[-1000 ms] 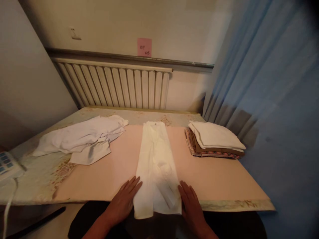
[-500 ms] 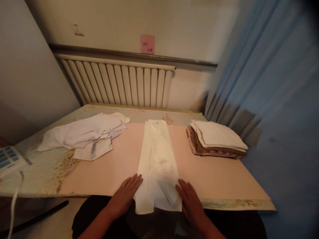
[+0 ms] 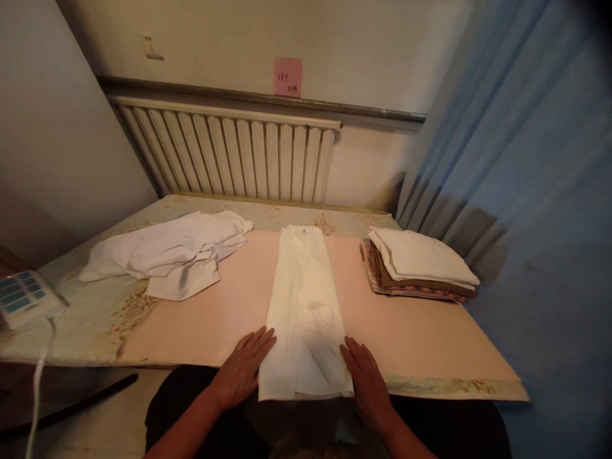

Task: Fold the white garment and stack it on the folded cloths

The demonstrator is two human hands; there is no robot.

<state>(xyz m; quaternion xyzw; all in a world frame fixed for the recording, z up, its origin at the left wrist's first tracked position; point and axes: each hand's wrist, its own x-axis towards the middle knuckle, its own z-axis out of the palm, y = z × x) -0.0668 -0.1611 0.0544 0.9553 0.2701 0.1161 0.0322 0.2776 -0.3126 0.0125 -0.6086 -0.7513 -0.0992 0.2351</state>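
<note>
A white garment (image 3: 301, 293), folded into a long narrow strip, lies flat in front of me with its near end at the table's front edge. My left hand (image 3: 243, 368) lies palm down with fingers stretched out, its fingertips on the strip's left edge. On the opposite side, my right hand (image 3: 367, 376) is flat too, fingers extended against the right edge near the bottom corner. Neither hand grips the cloth. Creases and an overlapping fold show in the strip's lower right part.
A loose heap of white clothing (image 3: 167, 248) lies on the left. Folded clothes (image 3: 423, 261) are stacked at the right. A pink sheet (image 3: 411, 338) covers much of the table. A white device with a cord (image 3: 31, 298) sits far left; a blue curtain (image 3: 521, 210) hangs right.
The strip's near end has become straighter; its lower left part hung further down before. Both hands remain at the sides, almost in place. The view has shifted slightly.
</note>
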